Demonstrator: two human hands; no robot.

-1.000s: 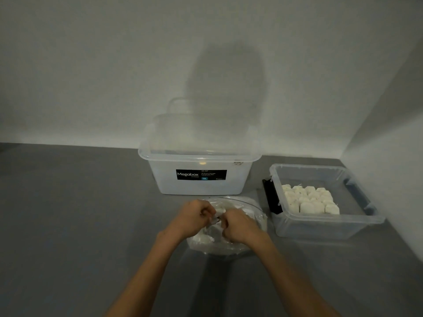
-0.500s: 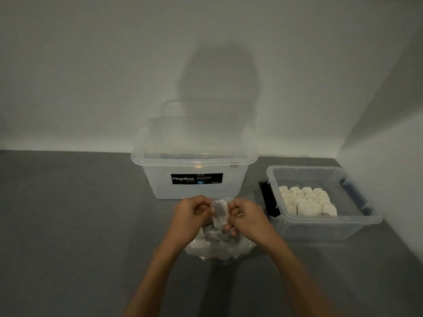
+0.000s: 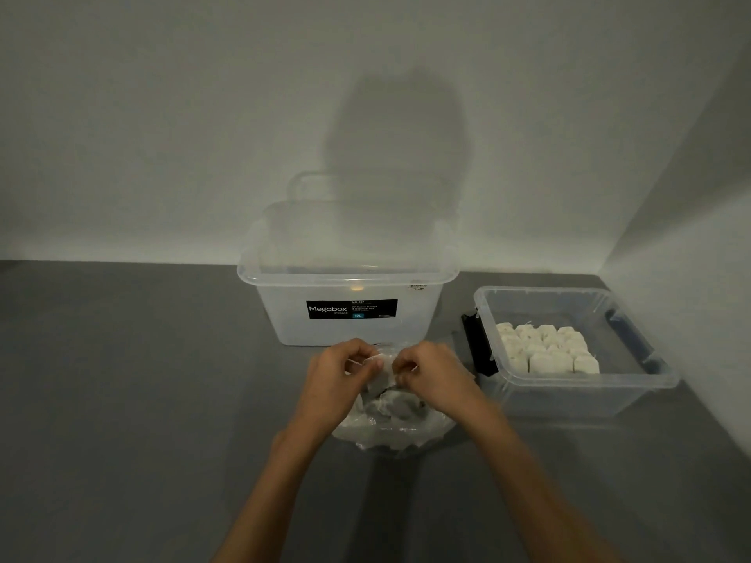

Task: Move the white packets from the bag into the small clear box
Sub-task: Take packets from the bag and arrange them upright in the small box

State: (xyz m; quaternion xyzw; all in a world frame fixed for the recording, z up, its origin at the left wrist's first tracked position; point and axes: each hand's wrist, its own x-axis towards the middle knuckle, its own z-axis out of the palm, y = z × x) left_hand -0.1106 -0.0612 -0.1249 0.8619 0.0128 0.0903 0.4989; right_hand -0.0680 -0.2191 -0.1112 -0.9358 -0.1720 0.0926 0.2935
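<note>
left hand (image 3: pixel 339 377) and right hand (image 3: pixel 437 379) pinch one white packet (image 3: pixel 372 363), I'd lift it gently to the clear box (image 3: pixel 569 400) at 3 o'clock

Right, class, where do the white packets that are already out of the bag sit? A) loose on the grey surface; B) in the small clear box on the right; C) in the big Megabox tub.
B: the white packets stand in packed rows inside the small clear box.
</note>
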